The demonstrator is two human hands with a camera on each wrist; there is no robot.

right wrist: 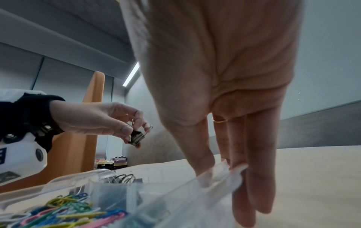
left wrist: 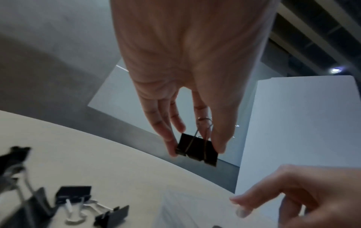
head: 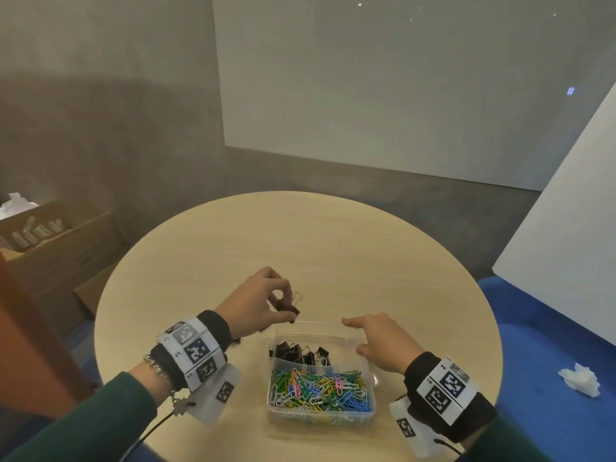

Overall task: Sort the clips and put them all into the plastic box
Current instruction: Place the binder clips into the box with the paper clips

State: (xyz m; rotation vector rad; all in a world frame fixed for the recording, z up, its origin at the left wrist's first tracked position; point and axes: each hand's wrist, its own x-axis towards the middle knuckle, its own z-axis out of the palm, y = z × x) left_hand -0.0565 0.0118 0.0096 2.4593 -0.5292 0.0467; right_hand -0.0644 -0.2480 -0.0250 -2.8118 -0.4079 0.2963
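Note:
A clear plastic box (head: 320,417) sits on the near part of the round table. Its front compartment holds several coloured paper clips (head: 320,390); the back compartment holds several black binder clips (head: 298,353). My left hand (head: 289,304) is raised just beyond the box's far left corner and pinches one black binder clip (left wrist: 197,150) between thumb and fingers. My right hand (head: 358,338) holds the box's right wall (right wrist: 175,200), thumb inside the rim and fingers outside. Loose binder clips (left wrist: 73,194) lie on the table under my left wrist, mostly hidden in the head view.
The wooden table (head: 333,245) has bare surface beyond the box. Cardboard boxes (head: 50,245) stand on the floor at left, next to an orange panel (head: 20,328). A white board (head: 566,245) leans at right, and a crumpled tissue (head: 580,381) lies on the blue floor.

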